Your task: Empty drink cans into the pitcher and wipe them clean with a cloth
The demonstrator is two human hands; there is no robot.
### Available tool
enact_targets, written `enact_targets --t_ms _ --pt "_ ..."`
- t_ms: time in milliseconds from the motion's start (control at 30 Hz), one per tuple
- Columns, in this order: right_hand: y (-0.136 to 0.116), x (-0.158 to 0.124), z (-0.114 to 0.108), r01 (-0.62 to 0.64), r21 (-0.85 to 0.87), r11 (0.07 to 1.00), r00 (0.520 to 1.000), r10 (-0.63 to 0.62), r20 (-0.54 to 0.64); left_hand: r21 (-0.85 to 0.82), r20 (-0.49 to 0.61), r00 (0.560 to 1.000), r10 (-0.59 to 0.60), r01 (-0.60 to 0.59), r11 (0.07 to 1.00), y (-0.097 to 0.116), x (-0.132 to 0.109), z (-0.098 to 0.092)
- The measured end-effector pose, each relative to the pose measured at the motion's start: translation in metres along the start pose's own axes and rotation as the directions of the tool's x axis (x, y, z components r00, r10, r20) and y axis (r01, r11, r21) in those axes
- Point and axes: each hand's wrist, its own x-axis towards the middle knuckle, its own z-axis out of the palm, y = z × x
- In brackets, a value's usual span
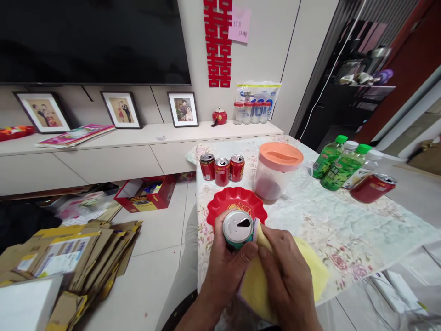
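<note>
My left hand (225, 271) is wrapped round an opened drink can (237, 227) with a silver top and a green side, held just above the near edge of the table (344, 225). My right hand (285, 276) presses a yellow cloth (310, 271) against the can's right side, fingers closed on the cloth. A red scalloped plate (223, 202) lies right behind the can.
Three red cans (222, 168) stand at the table's far left. A clear jug with an orange lid (279, 170) is beyond the plate. Green-capped bottles (339, 165) and a tipped red can (374, 187) lie at the right. Flattened cardboard (69, 257) covers the floor at left.
</note>
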Motion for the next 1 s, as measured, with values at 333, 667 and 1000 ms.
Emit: enact_targets --t_ms 333,667,1000 --pt "0.011 0.002 0.007 -0.011 -0.036 0.999 1.000 0.011 -0.008 -0.046 0.022 0.997 -0.080 0.081 0.996 0.011 -0.004 0.000" --pt "0.011 -0.005 0.012 -0.039 -0.001 0.999 0.999 0.039 0.029 0.015 0.015 1.000 -0.023 0.023 1.000 0.010 0.004 -0.009" --pt "0.006 -0.004 0.011 0.027 -0.025 0.999 0.996 -0.029 -0.089 0.078 0.085 0.996 0.036 -0.043 0.996 -0.001 0.003 -0.007"
